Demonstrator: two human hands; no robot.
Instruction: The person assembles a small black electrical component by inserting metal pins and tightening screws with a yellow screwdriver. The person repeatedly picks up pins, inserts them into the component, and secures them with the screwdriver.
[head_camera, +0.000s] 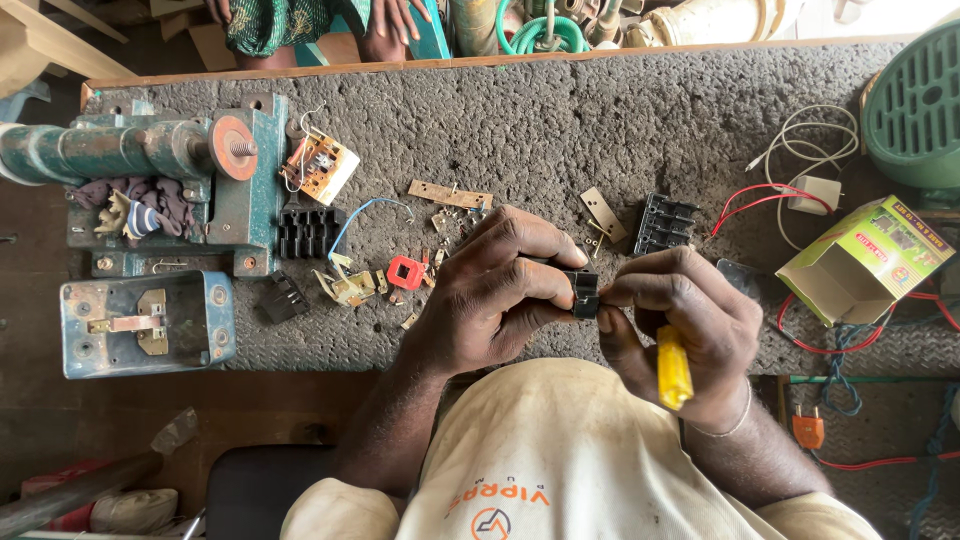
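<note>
Currently, left hand (480, 300) grips a small black plastic part (583, 292) above the desk (560, 120); right hand (690, 330) pinches that part while holding a yellow-handled screwdriver (673, 366).

Open carton (865, 262) right of hands — vise (160, 185) far left, perhaps bolted.

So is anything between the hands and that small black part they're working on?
Nothing visible. The left hand grips the small black part directly, and the right hand, holding a yellow-handled tool, touches it from the other side.
</note>
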